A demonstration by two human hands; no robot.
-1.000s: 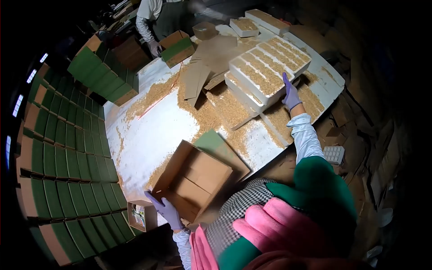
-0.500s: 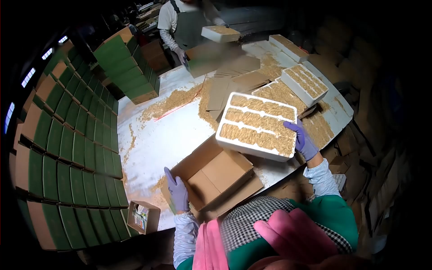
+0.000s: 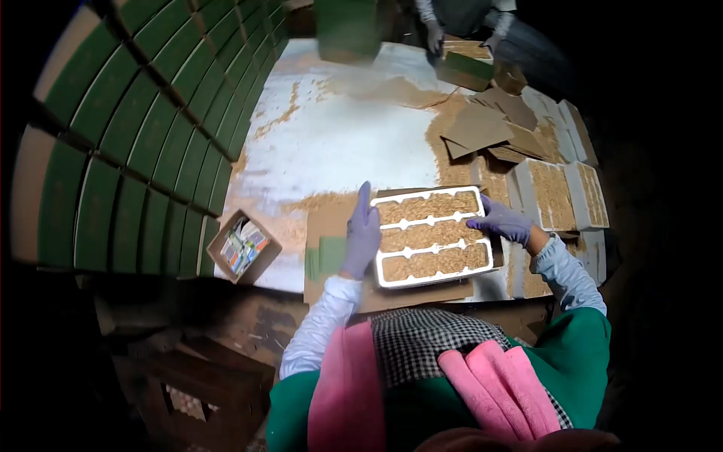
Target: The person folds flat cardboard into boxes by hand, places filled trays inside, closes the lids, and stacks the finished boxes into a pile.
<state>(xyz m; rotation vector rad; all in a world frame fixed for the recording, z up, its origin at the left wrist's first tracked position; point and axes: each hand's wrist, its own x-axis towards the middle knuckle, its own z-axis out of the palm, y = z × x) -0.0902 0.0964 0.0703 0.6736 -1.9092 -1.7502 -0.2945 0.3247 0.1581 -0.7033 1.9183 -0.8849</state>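
Note:
A white foam tray [image 3: 433, 237] sits low over or inside a cardboard box, its three long sections filled with loose straw-coloured bits. Only a thin brown edge of the box [image 3: 422, 190] shows behind it; how deep the tray sits is hidden. My right hand [image 3: 501, 221], in a purple glove, grips the tray's right rim, thumb on top. Along the left side, my left hand [image 3: 363, 239], gloved too, rests flat with fingers stretched out. Beneath lies flat cardboard [image 3: 320, 218] with a green patch.
Green boxes [image 3: 135, 128] are stacked high at the left. A small open carton [image 3: 252, 256] holds colourful packets. More filled foam trays [image 3: 553, 196] and loose cardboard sheets [image 3: 482, 128] lie at the right. Across the table [image 3: 339, 143], another person's hands [image 3: 435, 38] handle a box.
My right hand has brought the foam tray down and left onto or into the cardboard box. My left hand now lies along its left side. The view has turned and shifted downward.

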